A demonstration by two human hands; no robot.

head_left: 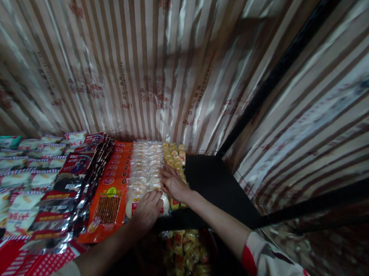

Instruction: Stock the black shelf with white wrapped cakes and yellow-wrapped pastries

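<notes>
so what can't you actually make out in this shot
- Head view: the pale packet at the row's front, mostly covered by the left hand.
- Yellow packets: near end hidden under the right hand.
- Print on the striped wall covering: too small and blurred to read.
- Goods on the lower shelf: too dark.

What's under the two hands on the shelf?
The left hand lies on clear packets of pale round buns. The right hand rests where those meet the yellow snack packets. The packets right beneath both palms are covered.
</notes>
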